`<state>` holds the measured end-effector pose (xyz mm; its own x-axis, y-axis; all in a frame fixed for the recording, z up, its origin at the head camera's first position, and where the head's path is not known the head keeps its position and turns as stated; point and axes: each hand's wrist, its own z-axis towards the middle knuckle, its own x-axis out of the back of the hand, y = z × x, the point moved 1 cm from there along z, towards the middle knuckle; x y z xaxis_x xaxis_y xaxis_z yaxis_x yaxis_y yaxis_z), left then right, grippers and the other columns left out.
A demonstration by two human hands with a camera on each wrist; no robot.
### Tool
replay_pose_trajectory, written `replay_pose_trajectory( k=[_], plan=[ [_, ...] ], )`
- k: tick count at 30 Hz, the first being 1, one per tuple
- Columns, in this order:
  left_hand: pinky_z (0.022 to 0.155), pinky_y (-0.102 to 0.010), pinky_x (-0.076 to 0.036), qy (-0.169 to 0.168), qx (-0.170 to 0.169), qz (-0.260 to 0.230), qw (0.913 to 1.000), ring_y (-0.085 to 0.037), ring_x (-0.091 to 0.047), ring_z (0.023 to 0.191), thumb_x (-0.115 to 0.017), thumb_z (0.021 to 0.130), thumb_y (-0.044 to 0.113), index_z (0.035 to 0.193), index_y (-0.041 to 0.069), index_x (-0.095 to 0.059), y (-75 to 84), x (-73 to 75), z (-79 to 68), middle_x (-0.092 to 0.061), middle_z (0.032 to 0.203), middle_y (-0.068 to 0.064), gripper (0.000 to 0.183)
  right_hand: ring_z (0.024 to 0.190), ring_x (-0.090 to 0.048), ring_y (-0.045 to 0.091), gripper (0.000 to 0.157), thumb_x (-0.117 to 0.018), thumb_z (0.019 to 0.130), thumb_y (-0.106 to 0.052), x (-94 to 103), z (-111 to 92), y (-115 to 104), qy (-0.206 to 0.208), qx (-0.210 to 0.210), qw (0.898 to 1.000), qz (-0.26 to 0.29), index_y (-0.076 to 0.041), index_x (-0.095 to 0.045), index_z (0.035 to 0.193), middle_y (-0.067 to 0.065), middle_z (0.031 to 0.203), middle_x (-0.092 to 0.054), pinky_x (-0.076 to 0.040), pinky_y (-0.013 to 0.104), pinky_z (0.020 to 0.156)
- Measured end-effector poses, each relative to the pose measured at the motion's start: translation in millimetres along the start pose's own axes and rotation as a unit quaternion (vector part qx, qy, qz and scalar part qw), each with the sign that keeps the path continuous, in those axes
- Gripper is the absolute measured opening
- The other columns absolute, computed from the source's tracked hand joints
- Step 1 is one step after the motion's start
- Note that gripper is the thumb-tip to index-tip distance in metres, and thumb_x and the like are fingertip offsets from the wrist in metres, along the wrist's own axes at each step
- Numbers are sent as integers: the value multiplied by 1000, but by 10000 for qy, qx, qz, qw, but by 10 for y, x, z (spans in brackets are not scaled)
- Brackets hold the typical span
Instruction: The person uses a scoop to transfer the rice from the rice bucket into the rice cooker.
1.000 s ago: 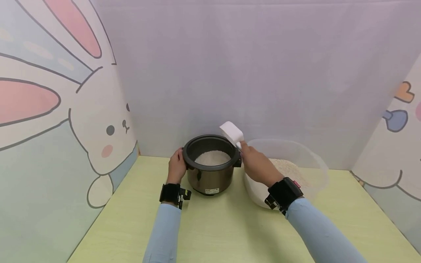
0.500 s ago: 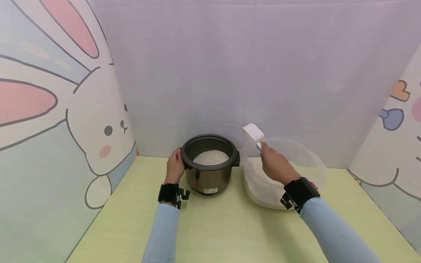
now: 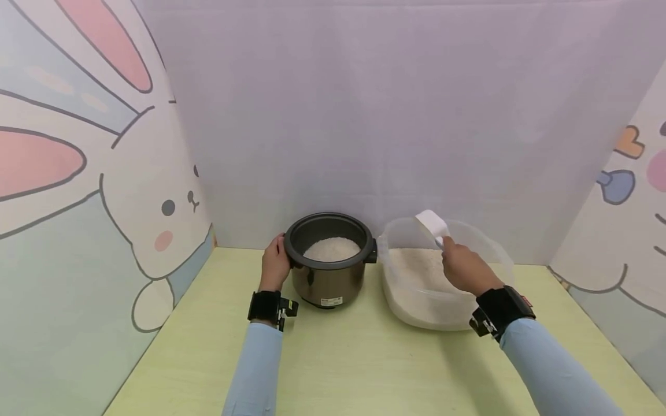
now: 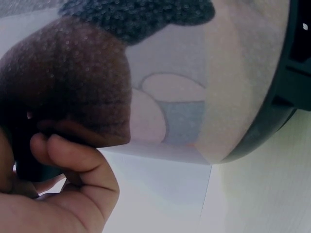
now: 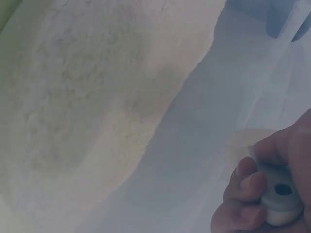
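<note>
A shiny dark rice cooker stands on the table with white rice inside its pot. My left hand grips the black handle on its left side. In the left wrist view, that hand has its fingers curled by the handle, and the cooker's glossy wall mirrors the room. My right hand holds a white scoop by the handle, above the clear plastic tub of rice. Its fingers wrap round the scoop handle in the right wrist view.
The pale yellow-green table runs up to a plain light backdrop. Side panels with rabbit drawings stand at left and right. Cooker and tub sit close together near the back edge.
My right hand has carried the scoop rightward from above the cooker's right rim to over the tub, then slightly lower. The left hand keeps its grip on the cooker handle.
</note>
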<state>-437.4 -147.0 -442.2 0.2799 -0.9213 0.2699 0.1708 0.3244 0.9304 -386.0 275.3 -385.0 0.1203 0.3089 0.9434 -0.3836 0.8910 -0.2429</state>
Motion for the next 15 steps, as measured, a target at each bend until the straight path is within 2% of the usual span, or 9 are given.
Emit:
replay_pose_trajectory(
  k=[5,10,15],
  plan=[
    [74,-38,-52,10,-30,34,10000,-30,-62,86,-34,114,26,144,2,-55,-10,9,17,-64,120,-22,43,61,-54,24,32,-40,102,2,56,-71,128,-555,-385,9977,-106,21,-37,127,25,85,-59,-40,39,55],
    [69,-32,-49,-7,-59,-73,10000,-26,-60,79,-34,114,26,145,2,-54,-6,3,12,-65,116,-22,44,63,-55,27,29,-43,102,1,106,-136,180,-979,-726,9921,-304,20,-41,124,23,85,-59,-40,40,58],
    [70,-31,-49,6,-121,-120,9999,-25,-59,80,-34,114,25,146,2,-54,-14,3,5,-65,119,-22,43,65,-57,29,21,-45,102,1,86,-175,229,-1075,-944,9881,-564,18,-47,115,21,83,-58,-43,42,59]
  ],
)
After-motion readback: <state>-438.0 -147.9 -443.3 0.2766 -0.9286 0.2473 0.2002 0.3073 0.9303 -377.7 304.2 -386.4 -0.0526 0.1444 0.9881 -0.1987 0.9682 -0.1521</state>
